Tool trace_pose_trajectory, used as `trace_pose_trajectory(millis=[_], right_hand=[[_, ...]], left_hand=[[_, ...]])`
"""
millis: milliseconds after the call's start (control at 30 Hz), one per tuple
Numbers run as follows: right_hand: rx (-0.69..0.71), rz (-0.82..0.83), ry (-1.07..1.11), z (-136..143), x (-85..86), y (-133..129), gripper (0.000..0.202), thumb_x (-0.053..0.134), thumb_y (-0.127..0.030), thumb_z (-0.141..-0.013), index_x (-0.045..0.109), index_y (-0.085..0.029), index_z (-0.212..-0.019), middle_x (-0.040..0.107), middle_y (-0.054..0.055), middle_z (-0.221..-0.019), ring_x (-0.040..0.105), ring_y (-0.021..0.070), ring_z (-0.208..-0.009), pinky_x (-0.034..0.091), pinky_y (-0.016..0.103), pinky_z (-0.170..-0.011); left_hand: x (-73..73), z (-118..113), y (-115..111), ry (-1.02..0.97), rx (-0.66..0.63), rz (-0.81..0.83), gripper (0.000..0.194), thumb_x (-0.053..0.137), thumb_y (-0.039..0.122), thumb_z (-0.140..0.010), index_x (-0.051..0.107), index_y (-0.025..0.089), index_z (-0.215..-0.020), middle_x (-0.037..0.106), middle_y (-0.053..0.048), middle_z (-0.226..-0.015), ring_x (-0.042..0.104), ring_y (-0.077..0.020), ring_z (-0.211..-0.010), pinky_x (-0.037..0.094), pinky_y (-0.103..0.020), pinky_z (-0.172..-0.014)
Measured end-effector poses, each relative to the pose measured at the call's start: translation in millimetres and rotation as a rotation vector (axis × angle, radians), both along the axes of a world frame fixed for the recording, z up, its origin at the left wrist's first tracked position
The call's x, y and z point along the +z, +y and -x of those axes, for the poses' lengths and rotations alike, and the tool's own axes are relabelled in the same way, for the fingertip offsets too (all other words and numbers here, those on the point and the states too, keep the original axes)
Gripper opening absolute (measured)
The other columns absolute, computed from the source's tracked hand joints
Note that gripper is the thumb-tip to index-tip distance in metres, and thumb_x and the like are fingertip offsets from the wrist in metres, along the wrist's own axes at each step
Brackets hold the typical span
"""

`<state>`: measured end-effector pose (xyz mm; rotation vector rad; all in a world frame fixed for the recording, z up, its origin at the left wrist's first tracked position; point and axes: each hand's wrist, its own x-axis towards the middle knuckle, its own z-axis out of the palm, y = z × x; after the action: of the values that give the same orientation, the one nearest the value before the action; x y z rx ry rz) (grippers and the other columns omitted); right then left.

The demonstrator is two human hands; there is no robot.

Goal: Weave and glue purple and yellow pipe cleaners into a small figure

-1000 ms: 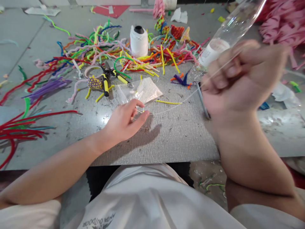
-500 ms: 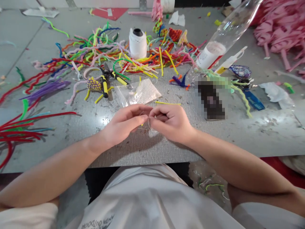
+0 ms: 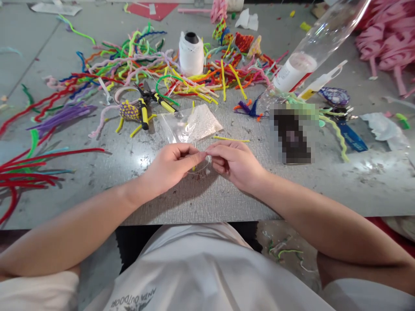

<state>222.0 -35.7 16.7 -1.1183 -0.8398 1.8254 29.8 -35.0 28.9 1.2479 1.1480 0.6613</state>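
Note:
My left hand (image 3: 173, 167) and my right hand (image 3: 238, 163) meet fingertip to fingertip above the metal table, near its front edge. Both are closed in a pinch on a thin pale thread (image 3: 196, 172), which hangs in a small loop beneath the fingers. Whether it is thread or fine wire is hard to make out. A bit of yellow shows by the left fingers. Just beyond the hands lies a clear plastic bag (image 3: 207, 123) of small white beads, with a short yellow pipe cleaner (image 3: 231, 139) beside it.
Yellow-black pliers (image 3: 144, 113) lie left of the bag, near a purple-yellow woven piece (image 3: 129, 110). A white thread spool (image 3: 191, 56) stands among tangled pipe cleaners (image 3: 129, 69). To the right are a phone (image 3: 293, 138), a clear bottle (image 3: 320, 43) and a glue bottle (image 3: 322, 82). Red pipe cleaners (image 3: 29, 181) lie left.
My right fingers have straightened somewhat and now pinch at the left fingertips. The thread loop shows more clearly below them. The whole view has shifted slightly.

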Motion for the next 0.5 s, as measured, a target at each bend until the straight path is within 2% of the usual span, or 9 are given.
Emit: trace_pose_trajectory(millis=[67, 133, 200, 267, 300, 367, 500], right_hand=[[-0.015, 0.050, 0.051, -0.1, -1.9, 1.7, 0.017, 0.076, -0.032, -0.079, 0.071, -0.016, -0.075, 0.053, -0.004, -0.056, 0.049, 0.0086, -0.047, 0.033, 0.023, -0.046], [0.021, 0.118, 0.105, -0.4, -3.9, 3.0, 0.025, 0.069, -0.040, -0.085, 0.074, -0.016, -0.081, 0.065, 0.002, -0.065, 0.063, 0.0142, -0.055, 0.043, 0.025, -0.049], [0.089, 0.151, 0.142, -1.0, -5.0, 2.9, 0.039, 0.061, -0.050, -0.092, 0.076, -0.016, -0.085, 0.074, 0.008, -0.074, 0.071, 0.0196, -0.066, 0.054, 0.030, -0.058], [0.165, 0.126, 0.156, -1.7, -4.6, 1.0, 0.054, 0.055, -0.064, -0.097, 0.077, -0.016, -0.088, 0.079, 0.013, -0.083, 0.075, 0.0239, -0.077, 0.062, 0.037, -0.072], [0.203, 0.100, 0.159, -2.0, -4.1, -0.2, 0.062, 0.051, -0.072, -0.097, 0.077, -0.017, -0.089, 0.080, 0.015, -0.086, 0.076, 0.0257, -0.082, 0.064, 0.040, -0.078], [0.271, 0.054, 0.170, -2.4, -2.9, -2.4, 0.075, 0.045, -0.086, -0.095, 0.077, -0.018, -0.091, 0.080, 0.016, -0.089, 0.077, 0.0286, -0.091, 0.065, 0.045, -0.088], [0.299, 0.028, 0.211, -2.4, -2.1, -4.2, 0.087, 0.036, -0.095, -0.092, 0.078, -0.019, -0.091, 0.080, 0.017, -0.094, 0.077, 0.0314, -0.102, 0.063, 0.050, -0.098]], left_hand=[[-0.1, 0.9, -1.8, 0.031, 0.025, -0.119, 0.039, 0.089, 0.054, -0.081, 0.075, 0.017, -0.081, 0.053, 0.004, -0.060, 0.040, -0.0075, -0.052, 0.028, -0.023, -0.047], [-0.2, 1.6, -4.3, 0.055, 0.060, -0.255, 0.034, 0.087, 0.050, -0.084, 0.079, 0.018, -0.089, 0.060, 0.002, -0.064, 0.045, -0.0091, -0.054, 0.032, -0.024, -0.048], [-0.2, 2.3, -6.3, 0.115, 0.067, -0.399, 0.025, 0.082, 0.042, -0.089, 0.081, 0.019, -0.095, 0.056, 0.004, -0.059, 0.043, -0.0091, -0.052, 0.033, -0.024, -0.049], [-0.1, 3.5, -7.1, 0.180, 0.023, -0.571, 0.017, 0.078, 0.035, -0.092, 0.083, 0.020, -0.099, 0.044, 0.008, -0.052, 0.037, -0.0082, -0.049, 0.030, -0.024, -0.050], [0.0, 4.3, -6.9, 0.210, -0.012, -0.661, 0.014, 0.078, 0.032, -0.092, 0.083, 0.021, -0.100, 0.040, 0.009, -0.051, 0.035, -0.0080, -0.048, 0.030, -0.025, -0.051], [0.1, 5.9, -5.6, 0.269, -0.081, -0.811, 0.012, 0.078, 0.029, -0.092, 0.084, 0.022, -0.099, 0.041, 0.008, -0.052, 0.038, -0.0086, -0.049, 0.034, -0.026, -0.054], [-0.9, 8.7, -2.7, 0.375, -0.152, -0.933, 0.014, 0.075, 0.032, -0.095, 0.084, 0.023, -0.099, 0.058, 0.003, -0.059, 0.054, -0.0123, -0.055, 0.042, -0.028, -0.059]])
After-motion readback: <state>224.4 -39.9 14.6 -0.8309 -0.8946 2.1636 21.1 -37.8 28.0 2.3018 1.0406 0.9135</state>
